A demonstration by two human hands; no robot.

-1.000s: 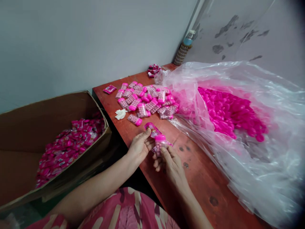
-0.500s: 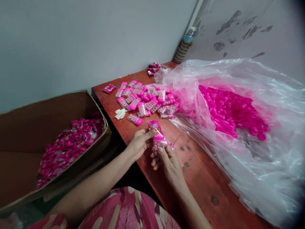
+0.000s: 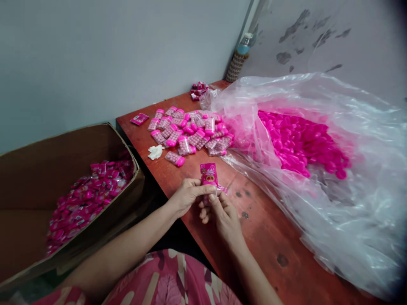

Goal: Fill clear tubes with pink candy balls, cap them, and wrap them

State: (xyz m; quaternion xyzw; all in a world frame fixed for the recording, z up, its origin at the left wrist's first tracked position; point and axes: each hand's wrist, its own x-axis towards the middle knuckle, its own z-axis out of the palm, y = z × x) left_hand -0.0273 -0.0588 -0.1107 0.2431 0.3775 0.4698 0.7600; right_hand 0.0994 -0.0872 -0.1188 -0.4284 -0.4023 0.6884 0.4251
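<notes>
Above the red table's front edge, my left hand (image 3: 188,195) is closed, its thumb laid across the lower part of a pink printed wrapper (image 3: 209,173). My right hand (image 3: 226,216) pinches the lower end with thumb and fingers. A small candy container, mostly covered by the wrapper and my fingers, is held there too. Another bit of pink wrapper (image 3: 222,189) sticks out by my right fingers. Beyond my hands lies a pile of small clear candy containers (image 3: 197,136) with pink caps and pale pink balls. One such container (image 3: 174,159) lies nearest, apart from the pile.
At left stands a cardboard box (image 3: 136,167) with many pink packets (image 3: 85,203). A large clear plastic bag (image 3: 349,220) of pink caps (image 3: 295,140) covers the table's right. A white scrap (image 3: 155,152), a flat pink packet (image 3: 139,119) and a bottle (image 3: 239,59) are also on the table (image 3: 263,237).
The pink wrapper now covers more of the candy container, whose balls showed clearly before. My left thumb has moved lower over it. The view has shifted slightly right.
</notes>
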